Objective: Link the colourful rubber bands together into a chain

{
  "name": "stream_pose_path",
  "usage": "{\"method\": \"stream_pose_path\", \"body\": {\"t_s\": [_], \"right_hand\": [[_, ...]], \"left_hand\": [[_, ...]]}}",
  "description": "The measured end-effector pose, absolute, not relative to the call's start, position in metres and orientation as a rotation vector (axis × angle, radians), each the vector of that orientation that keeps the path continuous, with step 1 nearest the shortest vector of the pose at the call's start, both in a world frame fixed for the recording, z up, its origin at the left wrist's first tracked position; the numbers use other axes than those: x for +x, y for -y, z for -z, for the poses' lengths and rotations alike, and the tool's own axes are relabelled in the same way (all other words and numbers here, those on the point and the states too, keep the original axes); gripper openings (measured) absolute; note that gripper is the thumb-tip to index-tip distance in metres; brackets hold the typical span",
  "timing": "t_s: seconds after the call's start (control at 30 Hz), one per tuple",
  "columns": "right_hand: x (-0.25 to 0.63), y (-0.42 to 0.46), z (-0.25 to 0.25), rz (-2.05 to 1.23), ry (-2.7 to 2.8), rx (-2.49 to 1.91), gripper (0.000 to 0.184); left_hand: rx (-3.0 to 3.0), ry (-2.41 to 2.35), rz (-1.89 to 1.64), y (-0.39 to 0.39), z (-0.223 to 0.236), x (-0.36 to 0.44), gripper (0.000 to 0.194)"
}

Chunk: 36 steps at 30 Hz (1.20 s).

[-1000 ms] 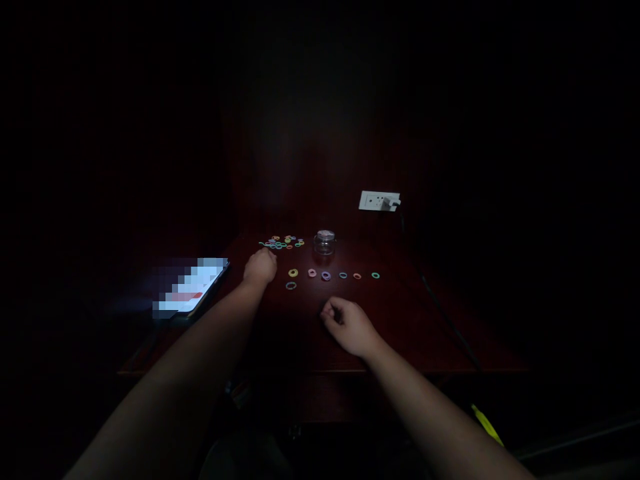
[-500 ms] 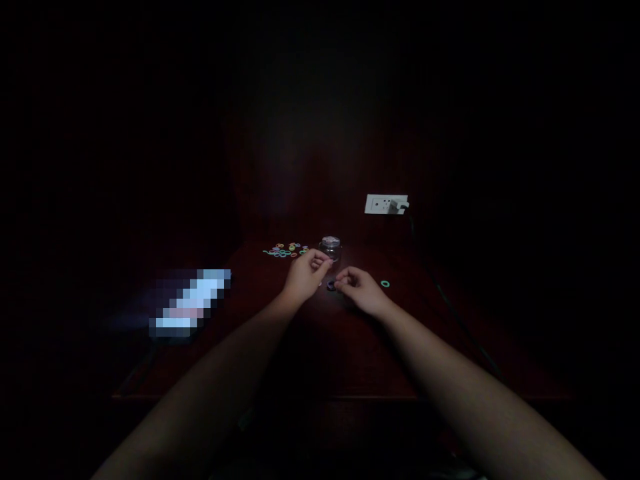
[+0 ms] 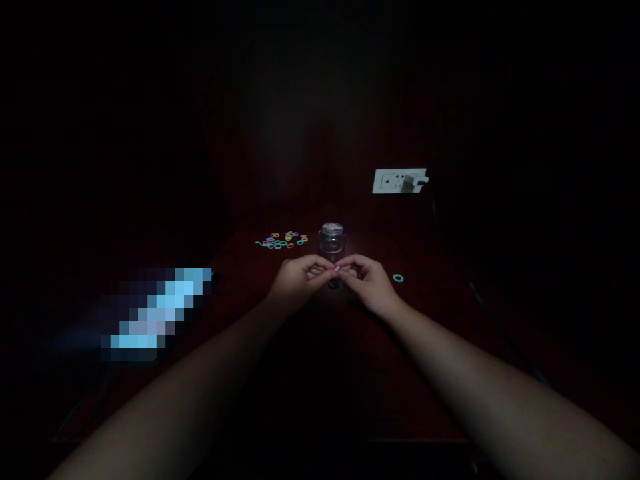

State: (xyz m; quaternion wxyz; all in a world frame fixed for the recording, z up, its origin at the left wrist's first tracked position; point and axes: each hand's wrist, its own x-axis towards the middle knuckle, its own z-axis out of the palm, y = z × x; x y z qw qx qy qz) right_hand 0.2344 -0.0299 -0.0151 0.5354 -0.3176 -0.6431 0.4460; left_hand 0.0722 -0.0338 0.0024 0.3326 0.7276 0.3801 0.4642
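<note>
My left hand [image 3: 303, 279] and my right hand [image 3: 369, 279] meet at the fingertips over the table, both closed in a pinch. Between the fingertips shows a small pale pink piece [image 3: 337, 268], too small to name its kind. Just behind them stands a clear glass jar [image 3: 332, 241] with a patterned lid on top. A dark ring [image 3: 334, 283] lies on the table under the fingertips, partly hidden by them. To the right of my right hand is a green hair tie [image 3: 398, 278].
Several colourful small hair ties [image 3: 280, 241] lie scattered left of the jar. A lit screen [image 3: 160, 317], blurred out, rests on the left of the dark red table [image 3: 400, 373]. A wall socket [image 3: 395, 181] holds a plugged-in adapter, and a cable [image 3: 505, 333] runs down the right side.
My hands were apart and have come together, fingertips touching, in front of the jar. My right hand has risen away from the dark ring. The camera view has shifted slightly.
</note>
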Motion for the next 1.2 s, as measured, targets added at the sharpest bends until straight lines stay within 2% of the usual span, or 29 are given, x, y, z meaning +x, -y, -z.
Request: {"method": "stream_pose_path", "body": {"t_s": [0.4,0.9,1.2], "right_hand": [[0.2354,0.0376,0.0091,-0.943,1.608,-0.83,0.021],[0.2355,0.0373,0.0102,-1.05,1.611,-0.824,0.023],[0.2349,0.0374,0.0129,-1.397,1.452,-0.737,0.021]], "left_hand": [[1.817,-0.963,-1.165,0.0344,0.003,0.0733,0.022],[1.976,-1.068,-1.114,0.0404,-0.002,0.0687,0.019],[2.0,-1.011,-1.231,0.0397,-0.0001,0.0683,0.021]]}}
